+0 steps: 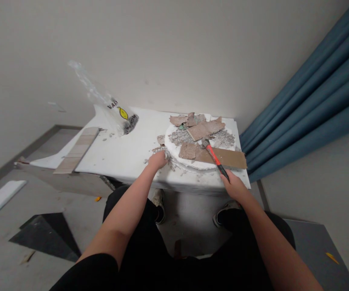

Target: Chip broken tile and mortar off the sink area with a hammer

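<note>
My right hand point(234, 184) is wrapped round the black end of a hammer point(213, 155) with a red and black handle. The grey hammer head rests over a brown board point(227, 157) lying across a round white slab point(174, 155). My left hand point(158, 159) is at the slab's left edge, down among grey crumbled bits point(172, 163). Its fingers look closed, but what they hold is hidden. Broken brown pieces point(206, 128) and grey rubble point(178, 137) lie on top of the slab.
A white-covered table point(122, 149) stands against the wall. On its left are a clear plastic bag point(118, 117) with dark bits inside and a wood-patterned plank point(79, 151). Blue curtains point(310, 93) hang at the right. Black folded sheets point(48, 236) and a white strip point(1, 200) lie on the floor.
</note>
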{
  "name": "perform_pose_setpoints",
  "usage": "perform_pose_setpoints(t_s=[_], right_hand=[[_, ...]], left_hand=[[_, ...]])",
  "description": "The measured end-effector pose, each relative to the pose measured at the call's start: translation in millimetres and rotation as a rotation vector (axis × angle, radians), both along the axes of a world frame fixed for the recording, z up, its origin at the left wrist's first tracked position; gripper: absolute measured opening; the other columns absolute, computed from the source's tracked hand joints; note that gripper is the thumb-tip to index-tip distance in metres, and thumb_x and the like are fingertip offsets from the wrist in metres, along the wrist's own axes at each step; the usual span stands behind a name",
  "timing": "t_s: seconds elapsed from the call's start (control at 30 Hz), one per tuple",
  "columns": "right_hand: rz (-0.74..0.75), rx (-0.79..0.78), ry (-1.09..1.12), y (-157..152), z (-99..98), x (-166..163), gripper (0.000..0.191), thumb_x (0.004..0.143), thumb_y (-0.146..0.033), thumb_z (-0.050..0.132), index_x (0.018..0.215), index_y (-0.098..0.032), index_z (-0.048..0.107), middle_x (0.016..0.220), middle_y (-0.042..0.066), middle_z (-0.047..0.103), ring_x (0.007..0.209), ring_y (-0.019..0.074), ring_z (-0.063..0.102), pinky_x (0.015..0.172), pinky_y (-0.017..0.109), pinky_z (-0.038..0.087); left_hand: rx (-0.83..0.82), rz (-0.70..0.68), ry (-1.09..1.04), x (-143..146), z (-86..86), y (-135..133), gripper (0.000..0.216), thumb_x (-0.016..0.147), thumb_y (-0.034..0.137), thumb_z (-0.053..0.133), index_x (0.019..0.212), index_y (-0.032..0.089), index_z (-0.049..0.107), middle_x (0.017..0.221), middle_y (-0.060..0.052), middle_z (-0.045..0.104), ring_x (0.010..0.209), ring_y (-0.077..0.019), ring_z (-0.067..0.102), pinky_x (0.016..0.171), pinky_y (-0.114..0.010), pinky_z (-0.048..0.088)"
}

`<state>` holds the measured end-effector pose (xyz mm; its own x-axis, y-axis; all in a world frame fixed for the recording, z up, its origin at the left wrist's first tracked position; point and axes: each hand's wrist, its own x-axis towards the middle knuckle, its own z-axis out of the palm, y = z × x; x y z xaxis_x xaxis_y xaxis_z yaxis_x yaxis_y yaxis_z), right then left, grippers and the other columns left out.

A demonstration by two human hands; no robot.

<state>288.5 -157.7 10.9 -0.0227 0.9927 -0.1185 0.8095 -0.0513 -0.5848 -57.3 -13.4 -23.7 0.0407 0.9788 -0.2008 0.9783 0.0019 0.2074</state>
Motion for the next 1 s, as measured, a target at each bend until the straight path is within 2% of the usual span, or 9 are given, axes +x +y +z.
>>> perform_pose_setpoints(t_s=[0.07,0.17,0.23,0.37,0.47,0.6,0.8,1.0], right_hand=[[0.000,-0.005,-0.006,0,-0.5,1,0.031,0.099,-0.034,0.041,0.117,-0.018,0.061,0.097,0.011,0.071,0.095,0.0272,0.065,0.078,0.031,0.044],[-0.005,-0.028,-0.011,0,-0.6,1,0.031,0.099,-0.035,0.040,0.115,-0.019,0.060,0.096,0.011,0.070,0.093,0.0273,0.065,0.076,0.031,0.044],[-0.010,-0.048,-0.004,0,0.7,0,0.030,0.099,-0.036,0.040,0.115,-0.019,0.060,0.096,0.011,0.070,0.093,0.0272,0.065,0.076,0.031,0.044],[-0.026,-0.078,0.013,-1,6.3,0,0.033,0.099,-0.037,0.039,0.118,-0.020,0.060,0.099,0.011,0.071,0.095,0.0278,0.066,0.077,0.032,0.045],[-0.021,-0.087,0.047,0,10.4,5,0.036,0.099,-0.038,0.040,0.122,-0.019,0.060,0.101,0.011,0.072,0.099,0.0283,0.066,0.081,0.034,0.046],[-0.015,-0.075,0.110,2,12.6,18,0.037,0.099,-0.039,0.040,0.124,-0.019,0.060,0.107,0.011,0.072,0.105,0.0284,0.065,0.087,0.036,0.046],[0.003,-0.090,0.128,2,16.5,28,0.039,0.099,-0.039,0.040,0.125,-0.019,0.060,0.113,0.012,0.072,0.108,0.0292,0.065,0.090,0.039,0.047],[-0.023,-0.096,0.141,-1,18.5,28,0.040,0.099,-0.039,0.041,0.129,-0.019,0.059,0.114,0.012,0.072,0.111,0.0300,0.064,0.093,0.041,0.047]], left_hand=[[0.151,0.043,-0.118,5,11.6,4,0.017,0.077,0.026,0.062,0.091,0.017,0.067,0.090,-0.012,0.073,0.084,-0.0257,0.067,0.070,-0.032,0.047],[0.312,-0.039,-0.402,26,24.9,8,0.010,0.076,0.023,0.061,0.082,0.017,0.067,0.079,-0.006,0.072,0.075,-0.0191,0.064,0.069,-0.028,0.047],[0.344,-0.135,-0.555,46,29.0,10,0.010,0.076,0.024,0.062,0.078,0.017,0.068,0.074,-0.004,0.071,0.070,-0.0165,0.062,0.068,-0.027,0.047],[0.299,-0.284,-0.765,87,28.0,21,0.020,0.081,0.031,0.062,0.087,0.016,0.074,0.075,-0.003,0.071,0.068,-0.0147,0.060,0.067,-0.026,0.047],[0.268,-0.337,-0.802,108,22.3,31,0.024,0.083,0.036,0.063,0.088,0.016,0.076,0.079,-0.004,0.073,0.071,-0.0156,0.062,0.069,-0.026,0.047],[0.237,-0.341,-0.787,122,12.0,43,0.026,0.084,0.039,0.063,0.087,0.017,0.077,0.081,-0.004,0.075,0.074,-0.0165,0.064,0.069,-0.026,0.045],[0.173,-0.371,-0.746,124,6.2,50,0.031,0.082,0.046,0.067,0.083,0.017,0.077,0.072,-0.002,0.071,0.067,-0.0154,0.060,0.064,-0.026,0.041],[0.266,-0.324,-0.748,123,8.7,55,0.030,0.089,0.042,0.060,0.084,0.018,0.076,0.078,-0.002,0.073,0.072,-0.0161,0.061,0.071,-0.027,0.044]])
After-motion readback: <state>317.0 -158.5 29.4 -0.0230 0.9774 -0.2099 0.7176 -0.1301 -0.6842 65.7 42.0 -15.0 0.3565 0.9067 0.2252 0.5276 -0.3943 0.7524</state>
